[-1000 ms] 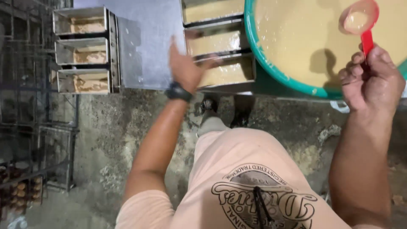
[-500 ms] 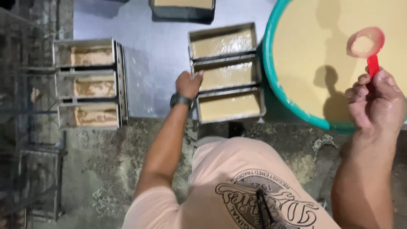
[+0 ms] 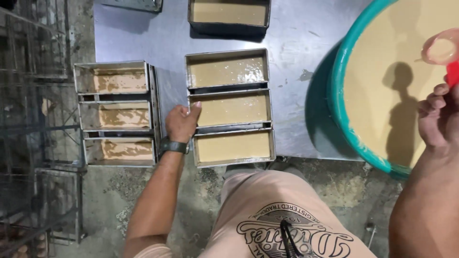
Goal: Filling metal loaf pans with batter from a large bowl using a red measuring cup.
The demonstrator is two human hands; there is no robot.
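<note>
My left hand (image 3: pixel 181 122) grips the left edge of a set of three joined metal loaf tins (image 3: pixel 232 107) filled with pale batter, near the front edge of the steel table (image 3: pixel 296 52). My right hand (image 3: pixel 437 119) is closed on the red handle of a scoop (image 3: pixel 442 50) that hangs over a large teal basin (image 3: pixel 342 114) full of the same batter. The scoop's clear bowl holds some batter.
A second set of three tins (image 3: pixel 117 114), lined with brown paper, sits left of my hand at the table's corner. Another filled tin (image 3: pixel 229 14) stands farther back. Wire racks (image 3: pixel 33 143) are at the left. Rough concrete floor lies below.
The view has shifted so the table sits lower in frame. My left hand moved from above the filled tins to their left edge and took hold. My right hand keeps the scoop over the basin.
</note>
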